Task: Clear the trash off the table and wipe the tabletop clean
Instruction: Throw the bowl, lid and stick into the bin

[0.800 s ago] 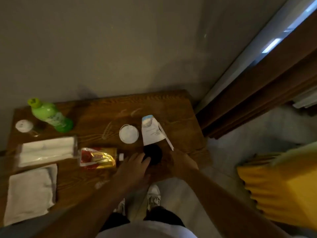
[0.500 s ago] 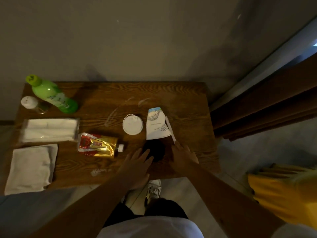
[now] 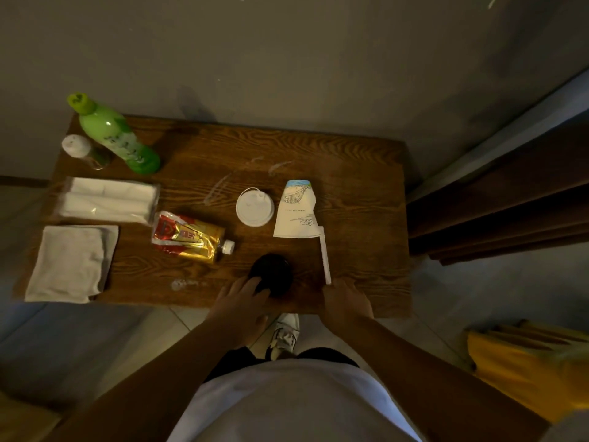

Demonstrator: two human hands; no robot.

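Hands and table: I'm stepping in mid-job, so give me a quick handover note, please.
Left hand: open, fingertips on the dark round object at the near edge.
Right hand: open, at the near end of the straw.
Still on the table: flattened paper cup, white lid, foil pouch.
Folded cloth lies at the left end, unused.
Done: nothing cleared. Left: bin the trash, wipe the smears.

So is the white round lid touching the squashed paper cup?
Apart. In the head view, a thin strip of brown table shows between the white lid and the flattened paper cup.
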